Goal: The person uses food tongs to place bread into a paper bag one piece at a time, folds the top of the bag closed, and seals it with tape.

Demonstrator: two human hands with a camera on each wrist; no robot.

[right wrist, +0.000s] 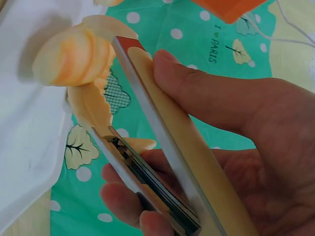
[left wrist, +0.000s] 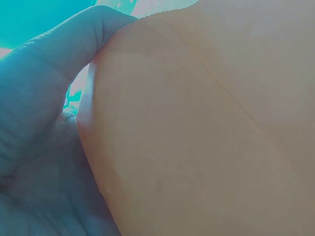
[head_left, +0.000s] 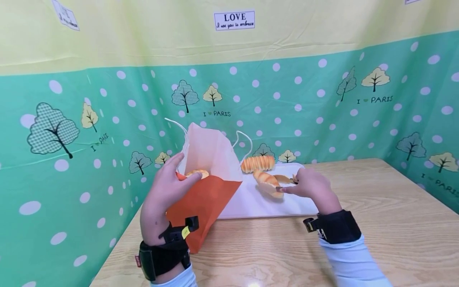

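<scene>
My left hand (head_left: 166,185) holds the side of an orange paper bag (head_left: 204,203) at its open mouth. In the left wrist view the thumb (left wrist: 81,37) lies along the bag's edge; the other fingers are hidden there. Part of a round bread (head_left: 198,173) shows inside the bag. With my right hand (head_left: 313,185) I grip food tongs (right wrist: 172,132) by their two arms, thumb on one, fingers round the other. Between the tongs' tan ends sits a striped bread roll (head_left: 267,183) over the white tray (head_left: 233,207); whether it touches the tray I cannot tell.
Another ridged bread roll (head_left: 258,164) lies toward the back of the tray. White cord handles (head_left: 245,137) rise from the bag. Behind the wooden table (head_left: 272,247) hangs a green and yellow patterned curtain (head_left: 305,79).
</scene>
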